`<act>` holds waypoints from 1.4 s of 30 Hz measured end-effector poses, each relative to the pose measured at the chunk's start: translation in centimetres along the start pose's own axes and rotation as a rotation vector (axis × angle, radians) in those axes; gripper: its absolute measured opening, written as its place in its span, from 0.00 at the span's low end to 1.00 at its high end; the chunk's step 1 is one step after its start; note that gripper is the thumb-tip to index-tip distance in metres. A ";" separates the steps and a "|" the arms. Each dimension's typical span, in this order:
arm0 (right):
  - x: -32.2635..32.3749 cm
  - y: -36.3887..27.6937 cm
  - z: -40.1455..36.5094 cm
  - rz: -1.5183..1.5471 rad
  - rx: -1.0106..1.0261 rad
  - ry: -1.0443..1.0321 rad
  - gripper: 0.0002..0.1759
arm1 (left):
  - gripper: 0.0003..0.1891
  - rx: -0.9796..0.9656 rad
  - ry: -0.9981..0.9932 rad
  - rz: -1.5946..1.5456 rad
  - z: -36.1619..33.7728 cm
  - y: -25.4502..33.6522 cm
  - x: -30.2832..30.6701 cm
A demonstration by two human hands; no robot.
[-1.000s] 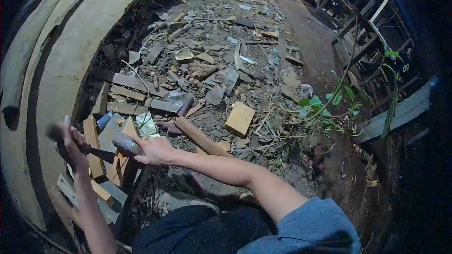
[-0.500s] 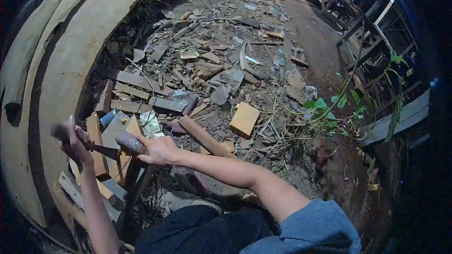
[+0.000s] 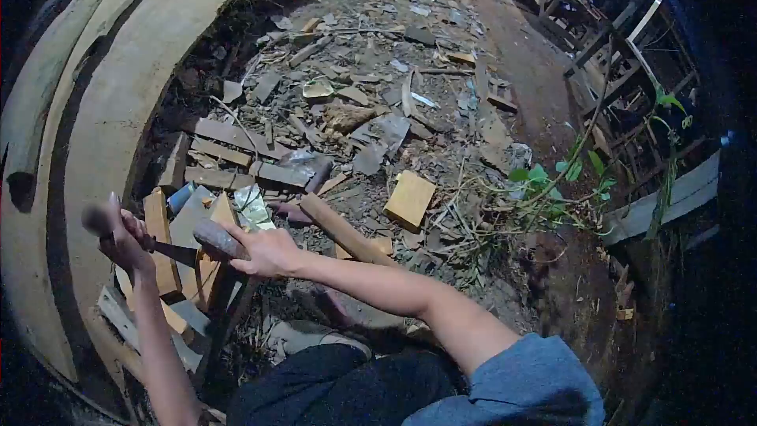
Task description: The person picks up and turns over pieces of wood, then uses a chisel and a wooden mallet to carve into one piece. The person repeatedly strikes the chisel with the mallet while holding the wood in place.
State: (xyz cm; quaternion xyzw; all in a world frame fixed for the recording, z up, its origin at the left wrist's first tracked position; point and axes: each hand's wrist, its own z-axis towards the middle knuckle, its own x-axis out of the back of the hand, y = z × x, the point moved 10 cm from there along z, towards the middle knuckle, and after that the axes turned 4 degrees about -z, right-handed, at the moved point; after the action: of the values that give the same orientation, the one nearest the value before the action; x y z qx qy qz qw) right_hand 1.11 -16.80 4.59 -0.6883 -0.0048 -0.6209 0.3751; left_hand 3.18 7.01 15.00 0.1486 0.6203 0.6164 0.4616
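My left hand (image 3: 130,243) is closed round the handle of a knife, whose round handle end (image 3: 98,221) sticks out on the far left. The knife's dark blade (image 3: 173,252) points right, its tip end at the stone and over the wood pieces. In my right hand (image 3: 268,252) is an oblong grey stone (image 3: 217,238), gripped at its near end and overlapping the blade's end in this view. Beneath both hands stand cut wooden blocks (image 3: 163,244), some upright and some leaning.
Long planks (image 3: 150,55) curve along the left side. Wood scraps and litter cover the ground (image 3: 347,118) ahead. A yellowish block (image 3: 410,199) lies right of my right hand, near a brown stick (image 3: 343,229). Green-leaved plants (image 3: 544,181) grow beside a dirt path (image 3: 536,102).
My left hand and the knife have shifted slightly left. My right hand and the stone have hardly moved.
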 end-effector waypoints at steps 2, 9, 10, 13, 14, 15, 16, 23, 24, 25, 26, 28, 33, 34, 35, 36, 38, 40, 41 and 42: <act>-0.3 0.2 -0.1 0.004 -0.052 -0.123 0.45 | 0.15 0.016 0.022 -0.047 0.1 -0.2 0.2; 0.0 0.2 -0.2 -0.014 -0.021 -0.090 0.45 | 0.16 -0.045 0.088 0.054 -0.3 0.5 0.3; 0.2 -0.1 -0.3 -0.001 -0.019 -0.105 0.45 | 0.16 -0.045 0.085 0.063 -0.5 0.6 0.2; 0.2 -0.3 -0.3 0.000 -0.003 -0.081 0.45 | 0.15 -0.055 0.071 0.042 -1.0 1.2 -0.1; 0.4 -0.3 -0.2 -0.011 0.009 -0.043 0.45 | 0.15 -0.064 0.058 0.015 -1.1 1.4 -0.2; 0.2 -0.2 -0.2 -0.011 0.011 -0.042 0.45 | 0.15 -0.066 0.058 0.014 -1.0 1.3 0.0; 0.2 -0.2 -0.2 -0.025 0.010 -0.053 0.46 | 0.14 -0.057 0.044 0.015 -0.9 1.1 0.0; -0.5 0.2 -0.1 -0.033 0.014 -0.064 0.47 | 0.11 -0.123 0.044 0.039 -1.2 2.5 -0.6; -0.4 0.3 -0.1 -0.047 -0.018 -0.091 0.46 | 0.12 -0.069 0.014 -0.029 -0.9 2.0 -0.5; -0.1 0.1 -0.2 -0.026 -0.016 -0.094 0.44 | 0.13 -0.096 0.117 0.049 -0.9 2.3 0.3; 0.0 0.1 -0.3 -0.016 -0.001 -0.075 0.43 | 0.10 -0.028 0.042 -0.012 -0.7 1.7 0.1; -1.4 1.1 0.1 -0.034 -0.062 -0.157 0.42 | 0.10 -0.109 0.104 -0.003 -1.1 2.4 0.1; -0.9 1.6 0.2 0.172 -0.149 -0.280 0.48 | 0.11 -0.049 0.090 0.121 -1.9 3.5 -1.2; -1.0 1.5 0.4 0.211 -0.147 -0.262 0.48 | 0.11 -0.025 0.079 0.114 -2.1 3.6 -1.2; -1.1 1.6 0.5 0.257 -0.149 -0.271 0.48 | 0.12 0.003 0.060 0.097 -2.0 3.5 -1.3; -1.5 2.1 0.6 0.289 -0.151 -0.271 0.48 | 0.16 -0.112 0.038 0.069 -1.7 4.2 -1.2; -1.7 2.2 0.8 0.316 -0.159 -0.268 0.48 | 0.14 -0.098 0.031 0.070 -1.8 4.4 -1.5; -1.4 1.9 0.8 0.343 -0.134 -0.274 0.49 | 0.14 -0.054 0.004 0.048 -1.9 3.9 -1.8; -1.6 1.9 0.7 0.344 -0.137 -0.274 0.49 | 0.14 -0.052 0.003 0.048 -1.9 3.7 -1.8; -1.7 2.1 0.7 0.354 -0.145 -0.267 0.49 | 0.14 -0.052 -0.003 0.070 -1.9 3.4 -1.9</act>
State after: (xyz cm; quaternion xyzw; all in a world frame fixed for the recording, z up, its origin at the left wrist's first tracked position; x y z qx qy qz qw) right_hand 2.33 -17.14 2.14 -0.7795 0.1112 -0.4475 0.4240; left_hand 1.48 5.08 18.46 0.1590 0.5980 0.6478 0.4444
